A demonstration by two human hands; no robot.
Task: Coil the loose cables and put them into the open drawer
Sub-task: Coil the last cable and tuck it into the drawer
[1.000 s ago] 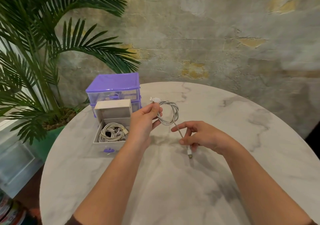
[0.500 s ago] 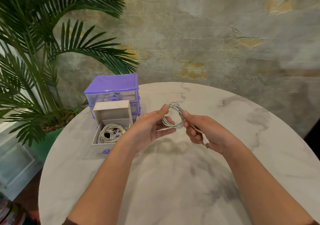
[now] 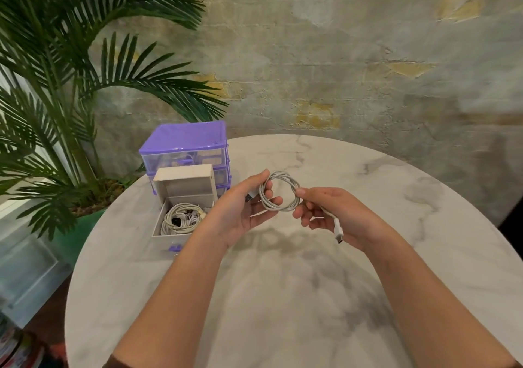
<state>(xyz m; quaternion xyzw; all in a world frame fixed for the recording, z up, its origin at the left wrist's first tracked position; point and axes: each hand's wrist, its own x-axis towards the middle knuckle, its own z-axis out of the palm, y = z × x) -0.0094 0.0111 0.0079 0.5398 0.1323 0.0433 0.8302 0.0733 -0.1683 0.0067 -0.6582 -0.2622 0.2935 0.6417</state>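
A white cable [image 3: 278,207] is wound into a small round coil held above the marble table [image 3: 283,297]. My left hand [image 3: 240,212] grips the coil's left side, thumb over the top. My right hand [image 3: 334,214] pinches the coil's right side, and the cable's short loose end with its plug [image 3: 339,233] hangs across that palm. To the left stands a purple drawer unit [image 3: 185,146]; its open drawer [image 3: 158,227] is pulled out toward me and holds several coiled white cables [image 3: 181,217].
A large potted palm [image 3: 70,98] stands left of the table, its fronds reaching over the drawer unit. A rough plastered wall runs behind. The table's round edge curves away at left and right.
The long loose tail has been wound into the coil, leaving only a short end in my right hand. Both hands now hold the coil close together.
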